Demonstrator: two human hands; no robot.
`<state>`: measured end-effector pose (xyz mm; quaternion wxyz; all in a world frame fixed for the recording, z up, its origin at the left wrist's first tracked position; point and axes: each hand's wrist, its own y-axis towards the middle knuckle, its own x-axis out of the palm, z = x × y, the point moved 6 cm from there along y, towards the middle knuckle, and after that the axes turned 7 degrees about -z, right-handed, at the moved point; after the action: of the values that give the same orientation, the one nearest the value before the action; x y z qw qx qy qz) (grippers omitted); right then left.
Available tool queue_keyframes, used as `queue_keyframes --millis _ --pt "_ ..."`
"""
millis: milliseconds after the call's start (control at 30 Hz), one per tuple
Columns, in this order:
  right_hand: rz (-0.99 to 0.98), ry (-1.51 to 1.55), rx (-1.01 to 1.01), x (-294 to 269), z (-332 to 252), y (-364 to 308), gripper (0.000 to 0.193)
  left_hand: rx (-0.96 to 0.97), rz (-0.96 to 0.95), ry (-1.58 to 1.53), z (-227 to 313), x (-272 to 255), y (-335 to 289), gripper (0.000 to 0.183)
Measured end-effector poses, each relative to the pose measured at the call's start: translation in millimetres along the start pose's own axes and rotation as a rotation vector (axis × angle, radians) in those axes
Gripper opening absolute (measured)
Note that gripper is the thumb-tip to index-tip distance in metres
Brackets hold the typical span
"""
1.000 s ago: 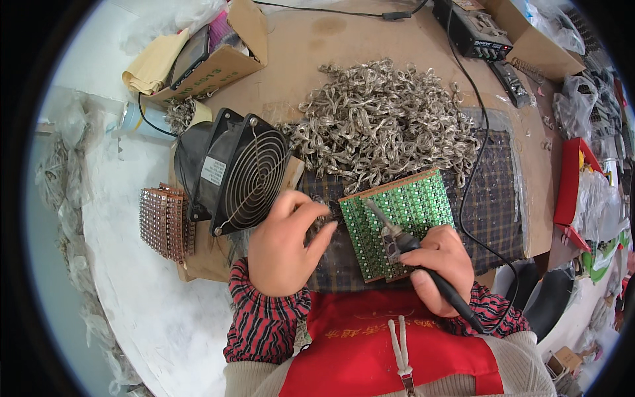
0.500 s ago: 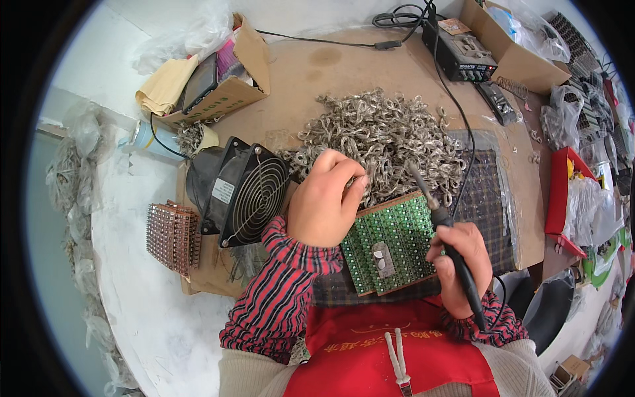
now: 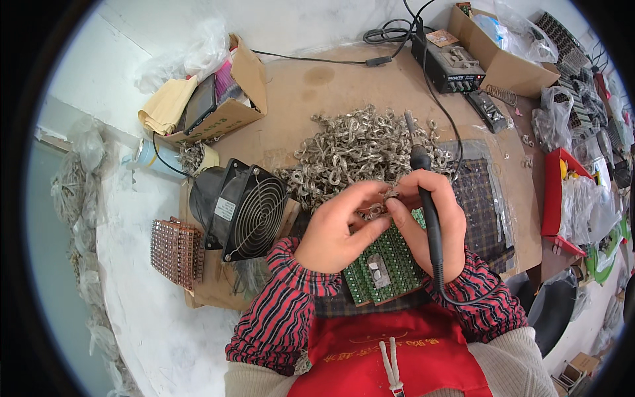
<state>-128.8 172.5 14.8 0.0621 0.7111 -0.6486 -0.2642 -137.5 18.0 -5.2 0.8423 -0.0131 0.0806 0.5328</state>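
My right hand (image 3: 448,221) is closed round a black-handled soldering iron (image 3: 419,159), its metal tip pointing up and away. The thumb and fingertips of that hand also meet my left hand (image 3: 340,228) at a small looped bundle of silvery wire (image 3: 374,212). My left fingers pinch this bundle, partly hiding it. Just below both hands lie green circuit boards (image 3: 397,268) in a panel, with a small silvery piece (image 3: 379,271) on top. Beyond the hands spreads a heap of similar looped wire bundles (image 3: 354,142).
A black fan (image 3: 258,215) with a wire guard stands left, beside a stack of brown boards (image 3: 175,255). The iron's cord runs to a black control box (image 3: 453,66) at the back. A cardboard box (image 3: 225,119) sits far left, a red box (image 3: 552,212) right.
My right hand has moved up and left with the soldering iron, now more upright, to meet my left hand. A wire bundle now shows between the fingers. The view has shifted slightly.
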Motion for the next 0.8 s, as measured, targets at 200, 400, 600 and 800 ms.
queue_keyframes --millis 200,400,600,800 --pt "0.093 0.184 0.049 -11.3 7.2 -14.8 0.041 0.11 0.344 0.381 13.3 -22.0 -3.7 0.025" --pt "0.049 0.395 0.015 -3.3 6.1 -26.7 0.045 -0.154 0.029 -0.504 -3.3 11.0 -29.1 0.027" --pt "-0.045 0.196 -0.037 -2.3 -8.2 -24.6 0.048 -0.043 0.121 -0.087 8.4 5.2 -34.6 0.013" --pt "-0.135 0.144 -0.033 2.4 -15.1 -25.9 0.043 -0.012 0.136 0.021 17.4 6.9 -37.7 0.01"
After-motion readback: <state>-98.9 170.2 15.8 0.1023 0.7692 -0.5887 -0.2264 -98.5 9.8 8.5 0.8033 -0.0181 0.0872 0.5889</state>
